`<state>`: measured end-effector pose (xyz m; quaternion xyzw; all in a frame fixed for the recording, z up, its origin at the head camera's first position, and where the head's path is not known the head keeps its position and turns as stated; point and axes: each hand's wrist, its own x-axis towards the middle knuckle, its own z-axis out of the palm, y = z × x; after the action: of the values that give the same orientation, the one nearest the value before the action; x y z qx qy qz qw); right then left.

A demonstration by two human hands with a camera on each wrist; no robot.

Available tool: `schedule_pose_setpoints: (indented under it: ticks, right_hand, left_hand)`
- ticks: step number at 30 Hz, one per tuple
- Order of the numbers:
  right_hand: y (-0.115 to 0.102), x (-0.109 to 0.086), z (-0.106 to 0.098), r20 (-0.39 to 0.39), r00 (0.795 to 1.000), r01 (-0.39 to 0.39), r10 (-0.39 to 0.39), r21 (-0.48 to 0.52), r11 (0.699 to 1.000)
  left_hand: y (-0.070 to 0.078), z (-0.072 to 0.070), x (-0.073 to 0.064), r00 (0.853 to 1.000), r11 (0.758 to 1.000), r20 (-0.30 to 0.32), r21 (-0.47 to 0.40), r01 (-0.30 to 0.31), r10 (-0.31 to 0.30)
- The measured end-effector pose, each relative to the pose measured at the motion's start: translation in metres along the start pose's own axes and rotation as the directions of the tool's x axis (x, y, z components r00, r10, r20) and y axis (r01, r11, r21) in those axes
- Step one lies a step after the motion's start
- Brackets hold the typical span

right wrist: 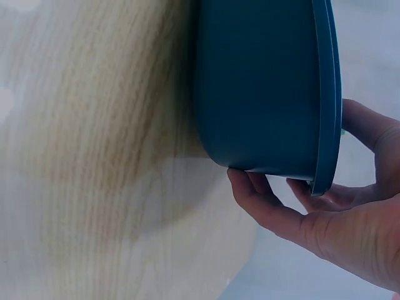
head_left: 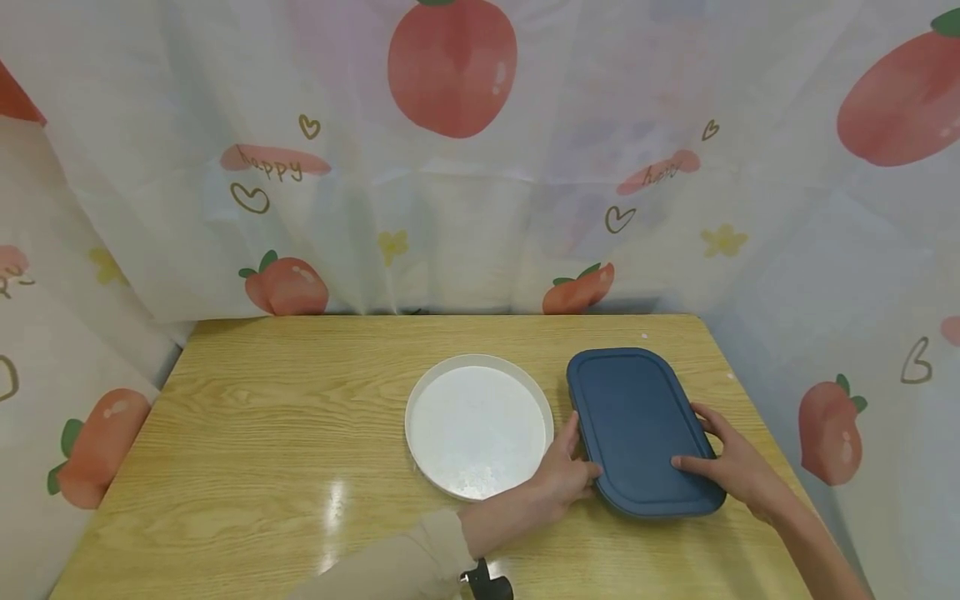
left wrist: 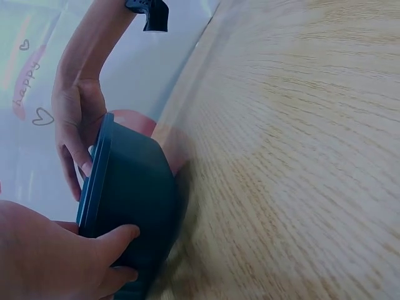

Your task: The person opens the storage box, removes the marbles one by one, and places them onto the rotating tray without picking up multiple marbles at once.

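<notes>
Toward the right of a glossy wood-grain tabletop (head_left: 285, 400), head view showed a dark blue container (head_left: 622, 400), oblong with rounded corners, its smooth flat lid (head_left: 645, 467) edged by a raised border, set slightly askew. Left hand (head_left: 561, 479), past a beige cloth sleeve (head_left: 397, 558), gripped its left long side; right hand (head_left: 735, 468) gripped the opposite side near the lower corner, thumb lying on the lid. Just left of the container, a round white dish (head_left: 472, 425), low-rimmed, flat, partly overlapped by the left hand. Behind, a creased pale curtain (head_left: 465, 208) with red fruit prints. Left wrist view: container walls read smooth, teal-blue, tapering toward the base; left hand held the near part, digits against the wall, right hand grasped farther along by the lid edge. Base was close to the tabletop, dark shadow alongside; couldn't tell if they touched. Right wrist view: rounded wall corner, thin projecting lid rim; right hand's digits clasped the container around that rim, one fingertip against the wall, palm just outside.
</notes>
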<state>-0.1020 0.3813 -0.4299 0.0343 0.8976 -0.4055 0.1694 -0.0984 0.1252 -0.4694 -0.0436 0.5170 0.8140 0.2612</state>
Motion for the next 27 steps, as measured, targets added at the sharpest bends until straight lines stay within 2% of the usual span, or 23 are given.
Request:
schedule_pose_setpoints:
  ticks: [11,27]
  right_hand:
    - [0.009,-0.003,0.008,-0.027,1.0,-0.012,0.012,0.01,1.0]
    - [0.014,-0.002,0.009,-0.006,1.0,-0.012,0.013,0.044,0.999]
  left_hand:
    - [-0.006,0.002,0.0,1.0,1.0,0.008,0.008,0.005,-0.006]
    - [-0.006,0.003,-0.003,1.0,1.0,-0.007,0.017,0.002,-0.001]
